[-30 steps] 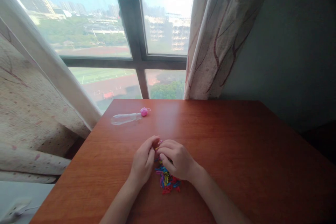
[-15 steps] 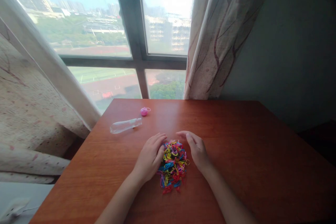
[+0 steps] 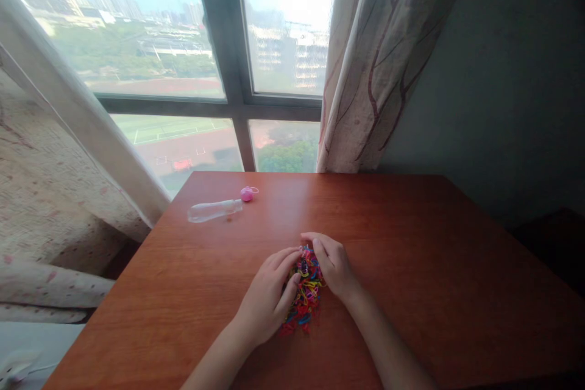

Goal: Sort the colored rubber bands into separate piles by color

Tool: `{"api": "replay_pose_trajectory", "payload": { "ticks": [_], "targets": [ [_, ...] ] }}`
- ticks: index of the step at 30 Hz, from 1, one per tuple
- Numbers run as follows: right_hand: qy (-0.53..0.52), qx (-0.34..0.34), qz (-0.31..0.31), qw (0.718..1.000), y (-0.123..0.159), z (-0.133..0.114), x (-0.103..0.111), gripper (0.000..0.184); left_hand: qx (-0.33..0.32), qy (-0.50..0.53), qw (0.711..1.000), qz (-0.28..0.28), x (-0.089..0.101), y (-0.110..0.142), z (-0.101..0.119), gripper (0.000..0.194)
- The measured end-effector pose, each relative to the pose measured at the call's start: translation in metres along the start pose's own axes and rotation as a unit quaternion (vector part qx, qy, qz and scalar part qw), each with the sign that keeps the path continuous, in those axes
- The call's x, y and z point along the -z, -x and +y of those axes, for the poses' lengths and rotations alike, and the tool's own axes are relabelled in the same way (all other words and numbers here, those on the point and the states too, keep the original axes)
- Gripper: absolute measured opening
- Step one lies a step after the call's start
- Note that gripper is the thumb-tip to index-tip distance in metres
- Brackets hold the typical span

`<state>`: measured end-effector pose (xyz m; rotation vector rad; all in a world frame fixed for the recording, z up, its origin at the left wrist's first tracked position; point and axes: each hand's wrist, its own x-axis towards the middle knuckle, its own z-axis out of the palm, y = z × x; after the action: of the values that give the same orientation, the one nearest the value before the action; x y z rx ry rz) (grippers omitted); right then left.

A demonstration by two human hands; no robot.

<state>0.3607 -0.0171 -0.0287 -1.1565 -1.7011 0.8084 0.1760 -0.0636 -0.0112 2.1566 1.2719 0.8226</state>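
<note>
A heap of small coloured rubber bands (image 3: 309, 290), in red, yellow, blue, pink and black, lies on the brown wooden table (image 3: 411, 256). My left hand (image 3: 270, 292) rests against the heap's left side, palm turned inward and fingers stretched over its edge. On the other side my right hand (image 3: 334, 263) cups the far right edge, its fingers extended and slightly curved. Neither hand grips anything; part of the heap is hidden beneath them. Beyond my left hand a clear plastic bottle (image 3: 214, 211) lies on its side, with a pink round cap with a loop (image 3: 247, 195) near its neck.
Behind the table's far edge stands a window (image 3: 237, 111) with a dark frame. Patterned curtains hang at the left (image 3: 68, 195) and right (image 3: 361, 85). A wall socket with a cable (image 3: 18, 365) is low at the left.
Both hands have closed in on the heap from the sides, and the left one now covers more of it. The heap is narrower. The view has shifted slightly.
</note>
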Motion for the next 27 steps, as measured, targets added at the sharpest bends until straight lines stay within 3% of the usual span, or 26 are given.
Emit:
{"api": "replay_pose_trajectory", "payload": {
  "ticks": [4,10,13,16,18,21,27],
  "targets": [
    [0.012,0.025,-0.017,0.999,0.001,0.001,-0.004,0.036,0.01,0.029,0.999,0.025,-0.002,0.007,0.003,0.039],
    [-0.004,0.037,-0.043,0.998,0.006,-0.011,-0.017,0.035,0.039,0.07,0.991,0.106,0.002,0.007,-0.003,0.032],
    [-0.024,0.023,-0.041,0.999,0.008,-0.014,-0.02,0.034,0.079,0.03,0.983,0.165,0.008,0.007,-0.014,0.031],
    [-0.073,-0.026,-0.001,0.997,0.008,-0.012,-0.019,0.035,0.13,-0.042,0.971,0.198,0.014,0.009,-0.027,0.031],
    [-0.107,-0.056,0.033,0.992,0.007,-0.008,-0.016,0.037,0.131,-0.091,0.971,0.18,0.016,0.009,-0.032,0.03],
    [-0.129,-0.075,0.061,0.987,0.007,-0.003,-0.014,0.039,0.087,-0.15,0.979,0.106,0.017,0.005,-0.031,0.031],
    [-0.062,-0.038,0.062,0.995,0.006,-0.006,-0.014,0.035,0.053,-0.149,0.987,0.022,0.017,-0.009,-0.021,0.037]
  ]
}}
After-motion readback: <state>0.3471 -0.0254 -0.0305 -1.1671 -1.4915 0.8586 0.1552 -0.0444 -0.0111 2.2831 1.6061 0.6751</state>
